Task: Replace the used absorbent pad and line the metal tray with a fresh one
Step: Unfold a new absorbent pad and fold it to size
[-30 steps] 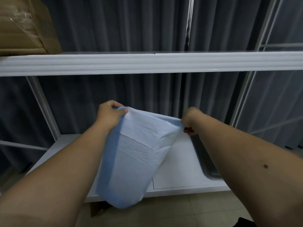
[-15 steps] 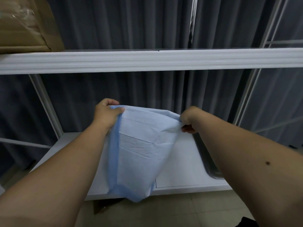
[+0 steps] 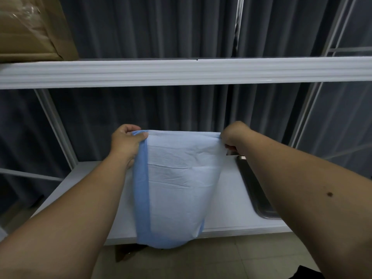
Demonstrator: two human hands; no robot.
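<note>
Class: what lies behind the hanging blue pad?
Behind the blue pad, held up by the left hand and right hand, is the white shelf. The metal tray sits beside it. Whatever the pad covers is hidden.

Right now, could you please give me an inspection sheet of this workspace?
Surface: white lower shelf, tiled floor below.
Job's things: blue absorbent pad held up by its top corners, hanging over the shelf; metal tray on the shelf at right, partly hidden by the right arm.
Clutter: cardboard box on the upper shelf.
Grippers: left hand and right hand each grip a corner.
Cables: nothing seen.
Surroundings: grey curtain, white rack posts.
</note>
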